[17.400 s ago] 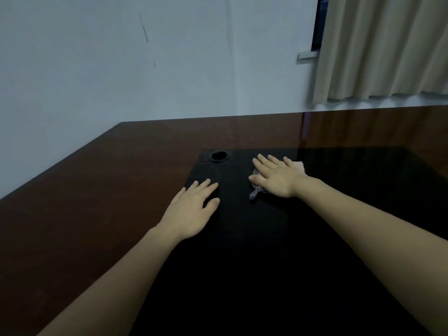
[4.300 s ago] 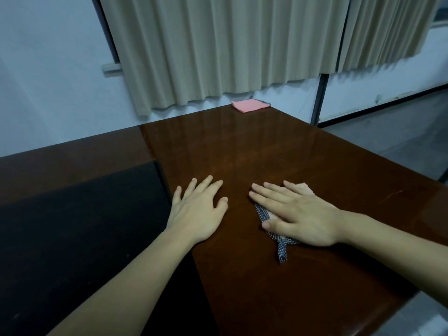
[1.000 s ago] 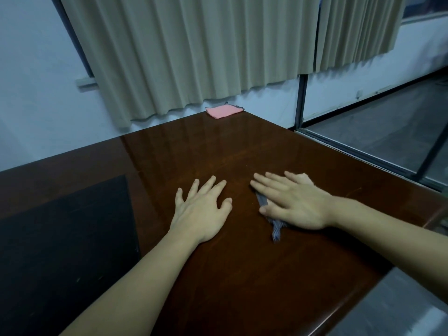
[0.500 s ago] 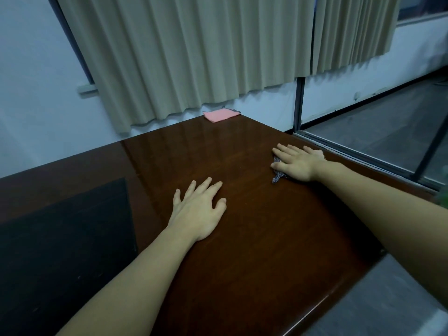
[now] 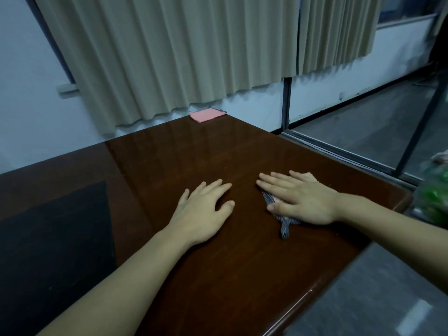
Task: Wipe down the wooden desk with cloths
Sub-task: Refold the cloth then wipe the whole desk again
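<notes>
Beige curtains (image 5: pixel 184 57); blurred green object (image 5: pixel 434 197)

Pleated beige curtains (image 5: pixel 184 57) hung against a pale blue-white wall (image 5: pixel 31 112), stopping short of the floor. A dark metal post (image 5: pixel 286 103) (part of a partition frame) rose beside grey polished flooring (image 5: pixel 378 132), in dim, cool light.

Left hand (image 5: pixel 202 212) flat on desk (image 5: pixel 218 275); right hand (image 5: pixel 301 200) beside it, atop checked cloth (image 5: pixel 282 220); folded cloth (image 5: pixel 206 115) at far desk corner; desk mat (image 5: pixel 53 243) at left.
</notes>
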Tool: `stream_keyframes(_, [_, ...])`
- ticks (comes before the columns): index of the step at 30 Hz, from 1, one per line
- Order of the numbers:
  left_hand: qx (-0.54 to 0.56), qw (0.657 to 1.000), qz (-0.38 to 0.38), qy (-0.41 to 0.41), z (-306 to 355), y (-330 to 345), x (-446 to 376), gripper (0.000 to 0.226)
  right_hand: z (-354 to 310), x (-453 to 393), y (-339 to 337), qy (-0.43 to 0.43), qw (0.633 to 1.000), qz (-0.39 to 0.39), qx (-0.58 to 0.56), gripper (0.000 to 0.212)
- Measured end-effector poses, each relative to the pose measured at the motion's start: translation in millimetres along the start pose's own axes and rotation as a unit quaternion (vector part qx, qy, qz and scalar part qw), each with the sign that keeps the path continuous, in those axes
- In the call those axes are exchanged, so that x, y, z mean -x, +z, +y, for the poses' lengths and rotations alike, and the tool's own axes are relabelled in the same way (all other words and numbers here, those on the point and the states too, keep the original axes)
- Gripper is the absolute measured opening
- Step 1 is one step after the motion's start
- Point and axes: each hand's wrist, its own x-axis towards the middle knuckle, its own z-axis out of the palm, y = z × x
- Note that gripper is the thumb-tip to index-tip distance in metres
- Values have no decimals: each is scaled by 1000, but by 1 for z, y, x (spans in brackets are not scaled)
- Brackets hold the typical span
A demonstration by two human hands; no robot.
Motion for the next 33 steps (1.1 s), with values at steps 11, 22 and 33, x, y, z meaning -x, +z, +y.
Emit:
stream_keyframes(11, [-44, 999, -5, 2, 10, 16, 0, 56, 99, -107, -24, 186, 981, 54, 6, 74])
stream_keyframes(22, [-51, 999, -1, 1, 12, 18, 1, 56, 5, 27, 6, 48, 998, 29, 9, 78])
stream_keyframes(33, [-56, 998, 5, -8, 11, 18, 2, 56, 38, 15, 2, 106, 994, 35, 20, 71])
